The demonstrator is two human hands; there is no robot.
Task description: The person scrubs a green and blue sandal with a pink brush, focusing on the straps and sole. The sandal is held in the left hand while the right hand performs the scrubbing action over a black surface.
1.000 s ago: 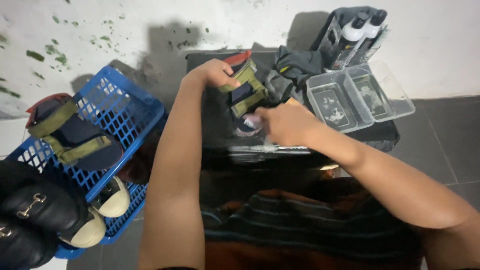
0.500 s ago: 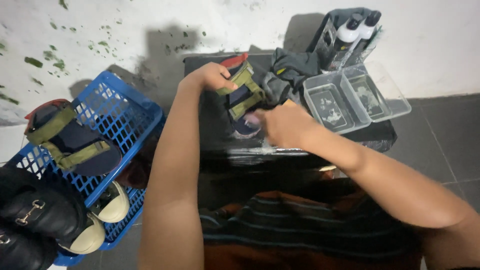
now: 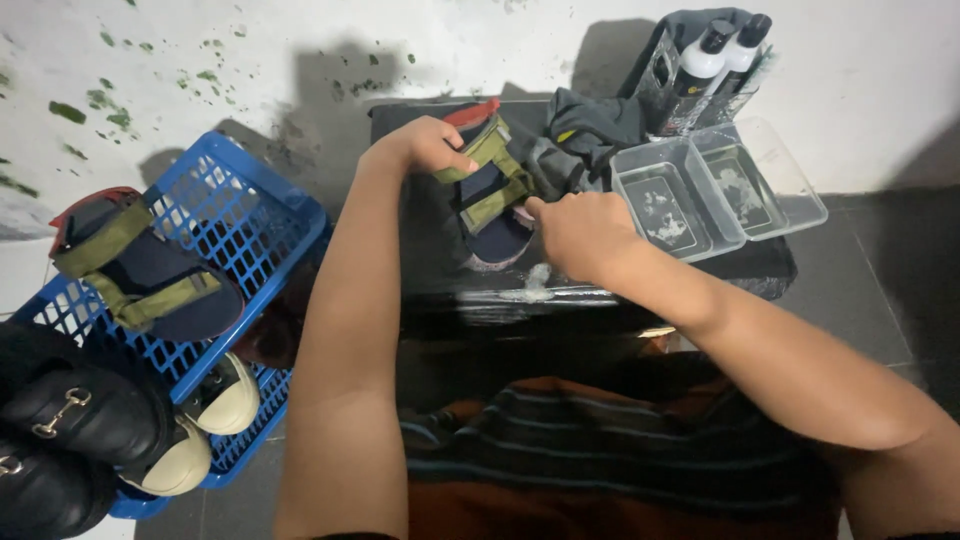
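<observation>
Left hand (image 3: 425,145) grips the sandal (image 3: 487,185) on the table (image 3: 430,250); right hand (image 3: 580,232) closed against its heel, scrubbing underway; matching sandal (image 3: 140,265) waits in the blue basket (image 3: 250,200) left of it.

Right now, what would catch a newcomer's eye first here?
Probably the two hands at the centre: the left hand grips a strapped sandal on a black stand, while the right hand works at its heel. Next, the blue basket of shoes at left, with a matching sandal on top.

Both bare forearms reach forward; left hand (image 3: 425,145) curled in a grip, right hand (image 3: 580,232) fisted just beside it
</observation>
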